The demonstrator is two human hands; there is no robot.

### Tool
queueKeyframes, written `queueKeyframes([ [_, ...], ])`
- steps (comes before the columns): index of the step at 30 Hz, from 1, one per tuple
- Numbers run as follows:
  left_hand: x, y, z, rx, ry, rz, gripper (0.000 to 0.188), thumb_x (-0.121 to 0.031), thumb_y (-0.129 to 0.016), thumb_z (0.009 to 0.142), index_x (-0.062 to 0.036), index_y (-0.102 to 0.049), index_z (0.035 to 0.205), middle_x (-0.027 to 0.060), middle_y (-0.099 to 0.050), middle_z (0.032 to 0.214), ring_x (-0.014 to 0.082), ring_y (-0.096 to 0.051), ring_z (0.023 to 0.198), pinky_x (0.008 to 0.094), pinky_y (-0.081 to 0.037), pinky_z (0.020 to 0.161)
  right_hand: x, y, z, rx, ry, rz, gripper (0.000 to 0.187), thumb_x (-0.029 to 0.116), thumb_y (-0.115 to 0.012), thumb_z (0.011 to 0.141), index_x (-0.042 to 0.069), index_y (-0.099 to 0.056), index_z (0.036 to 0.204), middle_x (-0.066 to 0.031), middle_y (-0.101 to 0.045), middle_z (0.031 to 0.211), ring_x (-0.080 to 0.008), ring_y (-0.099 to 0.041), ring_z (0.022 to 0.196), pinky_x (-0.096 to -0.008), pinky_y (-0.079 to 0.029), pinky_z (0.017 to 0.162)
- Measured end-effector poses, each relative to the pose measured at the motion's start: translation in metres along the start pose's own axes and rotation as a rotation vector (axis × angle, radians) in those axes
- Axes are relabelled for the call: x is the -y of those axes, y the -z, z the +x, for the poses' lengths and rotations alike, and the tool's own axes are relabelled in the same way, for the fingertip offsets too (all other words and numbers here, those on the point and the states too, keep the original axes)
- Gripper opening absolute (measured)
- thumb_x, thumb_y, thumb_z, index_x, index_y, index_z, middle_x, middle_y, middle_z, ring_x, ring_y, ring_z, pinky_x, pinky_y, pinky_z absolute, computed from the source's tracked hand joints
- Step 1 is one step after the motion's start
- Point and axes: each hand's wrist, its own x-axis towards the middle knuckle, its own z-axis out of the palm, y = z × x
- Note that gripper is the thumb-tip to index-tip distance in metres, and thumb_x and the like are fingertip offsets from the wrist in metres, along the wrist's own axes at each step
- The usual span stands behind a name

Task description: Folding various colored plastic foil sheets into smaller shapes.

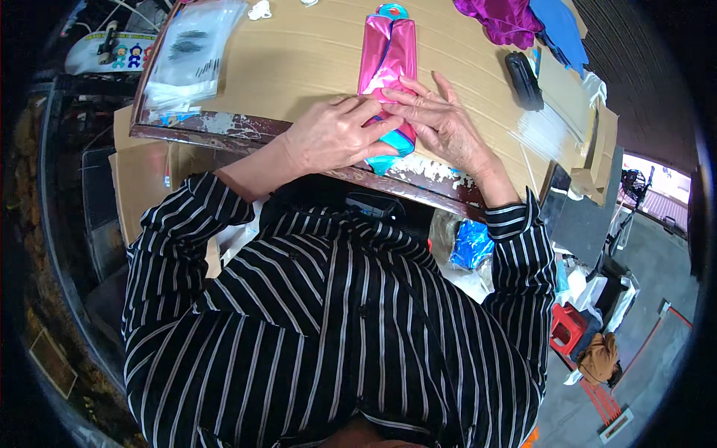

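Note:
A shiny pink and blue satin-like garment (390,56), folded into a long narrow strip, lies upright in the middle of the table's near side. Its blue end hangs at the table edge. My left hand (337,134) is closed, thumb and fingers pinching the strip's lower part from the left. From the right, my right hand (441,123) rests over the same part with its fingers stretched and spread. The fingertips of both hands meet there and hide some of the cloth.
Clear plastic bags (187,56) lie stacked at the left. A black case (524,81), purple cloth (500,21) and blue cloth (559,33) are at the right. Cardboard (291,45) covers the table, whose front edge (231,138) is worn. A red stool (569,328) stands below right.

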Motion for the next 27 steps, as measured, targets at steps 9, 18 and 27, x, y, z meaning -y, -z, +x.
queueKeyframes([
  [9,-0.003,0.002,0.001,0.181,-0.018,0.139,0.061,-0.052,-0.067,0.092,-0.0069,-0.062,0.133,0.0086,-0.059,0.11,0.0249,-0.069,0.099,0.0317,-0.061,0.082,-0.035,0.012,0.035,-0.225,-0.2,-0.075,0.106,0.06,-0.079,0.077,0.017,-0.031,0.162,-0.0167,-0.028,0.168,-0.0335,-0.029,0.155,-0.0584,-0.014,0.126],
  [18,-0.004,0.008,0.002,0.188,-0.018,0.147,0.063,-0.053,-0.064,0.093,-0.0043,-0.061,0.133,0.0105,-0.059,0.113,0.0276,-0.068,0.105,0.033,-0.061,0.083,-0.063,0.04,0.107,-0.263,-0.316,-0.367,0.082,0.04,-0.087,0.078,0.002,-0.055,0.143,-0.0271,-0.051,0.149,-0.0386,-0.05,0.138,-0.0458,-0.041,0.113],
  [27,-0.005,0.003,0.009,0.186,-0.038,0.118,0.067,-0.056,-0.062,0.094,-0.001,-0.061,0.132,0.0128,-0.059,0.114,0.0294,-0.068,0.105,0.036,-0.058,0.09,-0.07,0.043,0.12,-0.397,-0.49,-0.119,0.115,0.053,-0.087,0.071,0.004,-0.033,0.159,-0.0263,-0.026,0.166,-0.0394,-0.02,0.156,-0.0503,-0.015,0.127],
])
